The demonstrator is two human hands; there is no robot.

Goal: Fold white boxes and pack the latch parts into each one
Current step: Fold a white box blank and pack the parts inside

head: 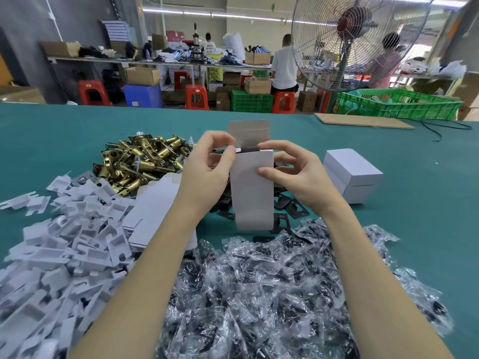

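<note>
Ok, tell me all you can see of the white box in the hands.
The white box looks like thin matte cardboard, tall and narrow, held upright above the table. Its top flap stands open, showing something dark inside. The left hand pinches its upper left edge; the right hand grips its right side.

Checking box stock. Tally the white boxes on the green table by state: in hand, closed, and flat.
In hand, top flap open: 1 box, held by the left hand and right hand
Closed: 1 box
Flat: 1 blank visible; any beneath are hidden
Total: 3
</note>
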